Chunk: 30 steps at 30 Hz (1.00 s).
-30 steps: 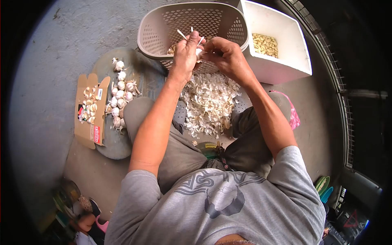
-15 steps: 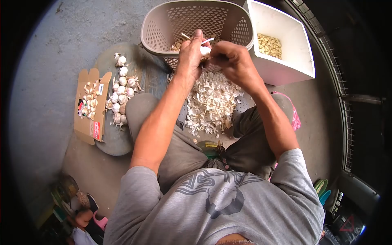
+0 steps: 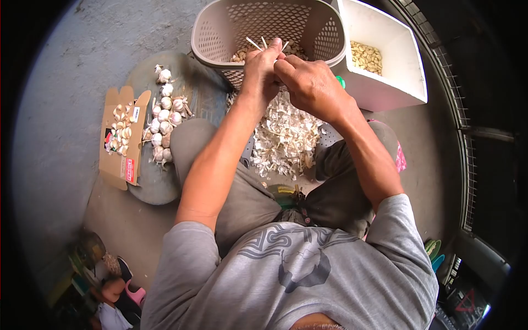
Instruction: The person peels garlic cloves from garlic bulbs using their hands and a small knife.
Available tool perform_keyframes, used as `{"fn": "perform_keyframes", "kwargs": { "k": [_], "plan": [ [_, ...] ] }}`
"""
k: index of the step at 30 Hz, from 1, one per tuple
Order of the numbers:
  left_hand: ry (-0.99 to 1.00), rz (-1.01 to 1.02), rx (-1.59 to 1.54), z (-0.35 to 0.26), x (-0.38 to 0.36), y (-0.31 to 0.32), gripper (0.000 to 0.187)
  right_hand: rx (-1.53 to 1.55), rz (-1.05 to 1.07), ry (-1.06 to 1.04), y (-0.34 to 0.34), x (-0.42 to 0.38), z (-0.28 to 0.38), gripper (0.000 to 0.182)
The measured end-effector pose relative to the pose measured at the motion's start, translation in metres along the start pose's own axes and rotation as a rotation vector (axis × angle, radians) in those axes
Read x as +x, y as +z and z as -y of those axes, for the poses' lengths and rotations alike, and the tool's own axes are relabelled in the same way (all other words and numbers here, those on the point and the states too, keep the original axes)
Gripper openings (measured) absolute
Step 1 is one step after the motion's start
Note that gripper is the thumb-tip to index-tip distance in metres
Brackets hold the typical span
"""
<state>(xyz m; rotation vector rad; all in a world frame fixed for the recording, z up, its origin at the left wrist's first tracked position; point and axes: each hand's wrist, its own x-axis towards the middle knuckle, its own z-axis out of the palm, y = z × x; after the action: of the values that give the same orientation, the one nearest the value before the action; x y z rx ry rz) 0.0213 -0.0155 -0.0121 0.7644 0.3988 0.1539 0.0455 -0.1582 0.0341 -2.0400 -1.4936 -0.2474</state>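
My left hand (image 3: 262, 74) is closed round a garlic bulb, with thin pale stalks (image 3: 254, 43) poking out past the thumb. Against it, my right hand (image 3: 312, 85) has its fingers curled and pressed together at the bulb, which the two hands now mostly hide. What the right fingertips pinch is hidden. Both hands are over the near rim of a brown lattice basket (image 3: 325, 34) with garlic cloves (image 3: 241, 55) inside. A bit of green (image 3: 341, 82) shows beside my right wrist. Below the hands lies a heap of garlic skins (image 3: 286, 135).
A white foam box (image 3: 379, 91) with peeled cloves (image 3: 366, 58) stands right of the basket. On the left, several whole garlic bulbs (image 3: 164, 116) lie on a round grey surface (image 3: 151, 190), beside an opened cardboard box (image 3: 113, 168) bearing loose cloves (image 3: 122, 132).
My right hand has come in against the left and its fingers have closed at the bulb, covering the white part seen before. More stalks show above the left thumb.
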Motion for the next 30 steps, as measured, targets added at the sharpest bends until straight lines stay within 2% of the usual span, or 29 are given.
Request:
{"fn": "perform_keyframes", "kwargs": {
  "k": [4,7,8,11,12,13,15,18,21,25,27,28,30],
  "plan": [
    [-0.048,-0.03,0.036,0.0,-0.003,0.003,0.032,0.089,-0.021,0.084,0.001,-0.001,0.001,0.013],
    [-0.091,-0.146,-0.289,-0.017,0.058,-0.059,0.035,0.297,0.057,0.088,-0.014,-0.006,0.031,0.01],
    [0.038,-0.161,-0.187,-0.033,0.046,-0.045,0.043,0.249,0.127,0.128,-0.013,-0.007,0.032,0.018],
    [-0.071,0.0,-0.054,-0.029,0.019,-0.028,0.047,0.424,0.289,0.362,0.004,-0.009,-0.011,0.017],
    [-0.055,0.007,-0.037,-0.02,0.015,-0.024,0.044,0.414,0.291,0.355,0.008,-0.012,-0.017,0.02],
    [-0.033,0.066,-0.043,-0.017,0.014,-0.024,0.037,0.342,0.195,0.246,0.016,-0.018,-0.018,0.021],
    [0.003,0.083,-0.064,-0.017,0.016,-0.024,0.027,0.277,0.321,0.277,0.018,-0.018,-0.02,0.012],
    [0.081,0.105,-0.062,-0.016,0.019,-0.023,0.018,0.214,0.49,0.417,0.009,-0.008,-0.015,0.024],
    [0.11,0.139,-0.032,-0.013,0.018,-0.024,0.013,0.168,0.35,0.311,0.023,-0.014,-0.03,0.044],
    [0.267,0.126,0.052,-0.009,0.016,-0.02,0.012,0.453,0.054,0.553,0.02,-0.006,-0.03,0.052],
    [0.273,0.157,0.034,-0.004,0.015,-0.02,0.013,0.602,-0.085,0.695,0.023,0.001,-0.029,0.053],
    [0.296,0.146,0.036,0.003,0.013,-0.017,0.013,0.71,-0.038,0.771,0.027,0.004,-0.03,0.05],
    [0.348,0.137,0.073,0.013,0.005,-0.005,0.018,0.597,-0.156,0.617,0.043,0.006,-0.035,0.048]
  ]
}}
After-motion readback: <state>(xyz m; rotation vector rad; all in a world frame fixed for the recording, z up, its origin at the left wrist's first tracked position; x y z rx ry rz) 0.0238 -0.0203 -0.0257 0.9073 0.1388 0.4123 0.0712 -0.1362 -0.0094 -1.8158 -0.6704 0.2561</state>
